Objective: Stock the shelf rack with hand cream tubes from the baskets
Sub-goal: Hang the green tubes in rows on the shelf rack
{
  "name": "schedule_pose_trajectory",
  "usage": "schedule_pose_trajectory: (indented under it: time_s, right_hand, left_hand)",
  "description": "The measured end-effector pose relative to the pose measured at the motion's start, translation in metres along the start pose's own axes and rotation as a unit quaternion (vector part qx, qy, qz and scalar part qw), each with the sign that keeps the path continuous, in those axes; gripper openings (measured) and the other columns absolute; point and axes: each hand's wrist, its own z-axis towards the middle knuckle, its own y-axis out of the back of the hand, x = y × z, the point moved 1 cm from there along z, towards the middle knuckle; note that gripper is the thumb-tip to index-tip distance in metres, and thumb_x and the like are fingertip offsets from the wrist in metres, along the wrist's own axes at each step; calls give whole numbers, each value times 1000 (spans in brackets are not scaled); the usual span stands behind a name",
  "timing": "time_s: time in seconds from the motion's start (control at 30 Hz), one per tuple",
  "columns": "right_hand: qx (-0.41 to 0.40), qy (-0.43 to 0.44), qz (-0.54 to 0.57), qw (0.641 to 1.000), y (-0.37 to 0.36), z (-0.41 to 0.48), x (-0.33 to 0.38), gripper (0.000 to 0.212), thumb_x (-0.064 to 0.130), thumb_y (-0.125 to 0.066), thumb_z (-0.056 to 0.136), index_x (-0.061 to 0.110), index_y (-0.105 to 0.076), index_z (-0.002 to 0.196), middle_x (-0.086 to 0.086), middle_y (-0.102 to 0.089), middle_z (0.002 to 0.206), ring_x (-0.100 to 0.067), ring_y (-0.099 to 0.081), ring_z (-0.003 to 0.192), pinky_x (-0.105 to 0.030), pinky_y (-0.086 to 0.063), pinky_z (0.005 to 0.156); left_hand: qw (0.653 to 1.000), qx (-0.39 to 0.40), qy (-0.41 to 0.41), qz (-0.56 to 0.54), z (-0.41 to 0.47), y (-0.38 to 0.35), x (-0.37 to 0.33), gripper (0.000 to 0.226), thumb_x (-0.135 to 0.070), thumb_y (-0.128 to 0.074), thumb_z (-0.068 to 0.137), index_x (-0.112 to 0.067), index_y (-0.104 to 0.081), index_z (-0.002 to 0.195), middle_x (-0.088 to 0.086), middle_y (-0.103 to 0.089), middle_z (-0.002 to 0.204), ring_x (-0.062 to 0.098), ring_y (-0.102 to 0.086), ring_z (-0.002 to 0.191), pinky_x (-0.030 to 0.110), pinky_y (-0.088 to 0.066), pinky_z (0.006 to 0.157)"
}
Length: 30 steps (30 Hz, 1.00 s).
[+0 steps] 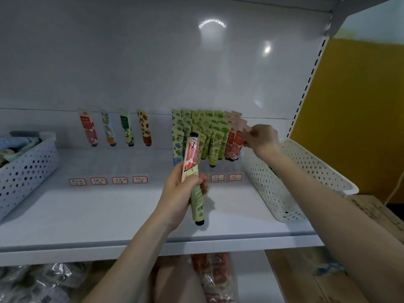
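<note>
My left hand (pixel 181 193) grips two hand cream tubes over the white shelf (pixel 109 211): a pink-red tube (pixel 191 156) pointing cap up and a green tube (pixel 197 204) pointing cap down. My right hand (pixel 261 138) pinches the crimped top of a pink-red tube (pixel 239 142) at the right end of the standing rows (pixel 205 136) of green and pink tubes against the back panel. Several single tubes (pixel 113 130) lean against the back panel further left.
A blue perforated basket (pixel 24 169) holding tubes sits at the shelf's left end. A white perforated basket (pixel 290 178) stands at the right end under my right forearm. Small price labels (pixel 109 180) lie on the shelf. Packaged goods fill the shelf below; cardboard boxes (pixel 371 213) sit right.
</note>
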Motion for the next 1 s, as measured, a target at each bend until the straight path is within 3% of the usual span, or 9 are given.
schedule_pose_trajectory:
  time_s: [0.13,0.27,0.37,0.5,0.63,0.83,0.93,1.0]
  right_hand:
    - [16,13,-11,1000,-12,4,-3,29,13,-54,92,-14,-58,79,-29,-66,90,-39,-65,88,-41,-55,76]
    - [37,31,-62,997,-18,6,-5,30,9,-50,92,2,-49,63,-21,-61,75,-31,-56,69,-30,-43,54]
    - [45,32,-73,996,-22,8,-9,38,9,-49,92,10,-41,54,-17,-59,74,-23,-51,69,-28,-37,54]
    - [48,30,-92,994,-24,9,-8,41,10,-47,93,11,-39,54,-14,-54,70,-19,-44,56,-22,-31,47]
    - [45,28,-109,993,-24,10,-7,41,7,-45,93,12,-38,53,-14,-52,72,-23,-45,65,-21,-28,46]
    - [53,15,-91,994,-25,10,-6,39,8,-46,93,11,-39,56,-13,-52,71,-21,-43,61,-22,-29,47]
    - [64,1,-83,994,-22,7,-3,29,9,-49,93,5,-48,64,-12,-52,70,-17,-42,57,-18,-29,45]
    - [70,-15,-67,995,-18,5,-3,24,12,-52,92,-6,-56,76,-21,-58,76,-18,-44,60,-17,-30,45]
  left_hand:
    - [999,0,-25,39,3,3,4,20,6,-45,90,-6,-54,103,4,-66,78,13,-66,71,32,-53,80]
    - [999,-6,-36,32,5,6,6,22,3,-49,90,-12,-56,104,-1,-72,83,14,-70,84,29,-53,82]
    - [999,-2,-38,31,5,8,6,23,-1,-51,91,-11,-56,111,-1,-73,91,15,-70,89,24,-53,78]
    - [999,-4,-27,26,6,8,7,23,-5,-55,90,-16,-57,110,-4,-74,94,14,-69,93,27,-52,80]
    - [999,-7,-19,32,7,7,7,22,-10,-59,88,-19,-58,108,-4,-73,98,13,-68,96,28,-51,79]
    - [999,-17,-24,35,3,7,2,18,-9,-61,86,-23,-61,98,-4,-74,94,12,-69,93,31,-52,81]
    - [997,-37,-36,57,0,9,-4,14,-10,-64,83,-22,-64,91,1,-72,89,18,-67,92,36,-51,83]
    - [996,-46,-38,62,-1,11,-8,11,-11,-64,84,-20,-64,90,-1,-73,81,13,-68,83,33,-52,78]
